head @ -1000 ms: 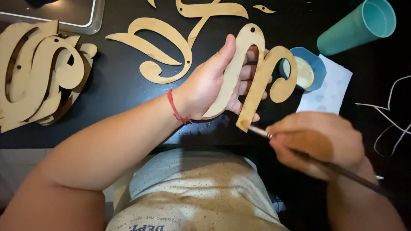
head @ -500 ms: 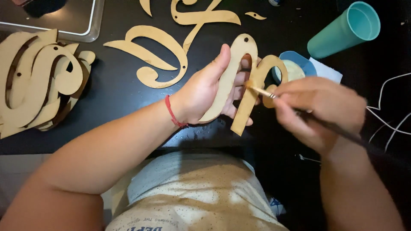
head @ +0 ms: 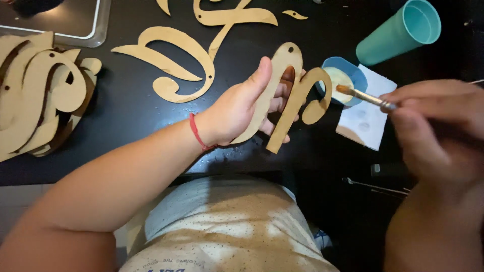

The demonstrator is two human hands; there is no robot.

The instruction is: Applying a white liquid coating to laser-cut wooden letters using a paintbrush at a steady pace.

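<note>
My left hand (head: 237, 108) closes around a curved wooden letter cutout (head: 290, 95), thumb on its face, fingers wrapped behind, holding it tilted above the black table (head: 126, 131) just ahead of my lap. At three o'clock my right hand (head: 433, 131) pinches a thin paintbrush (head: 360, 94), bristles over the blue dish (head: 348, 75) of pale paint, on white paper (head: 368, 118). A loaded brush could drip on the way across; my fingers may smear wet edges. Farther off, a teal cup (head: 401, 32) at one o'clock could tip; more cutouts (head: 171, 60) at eleven
</note>
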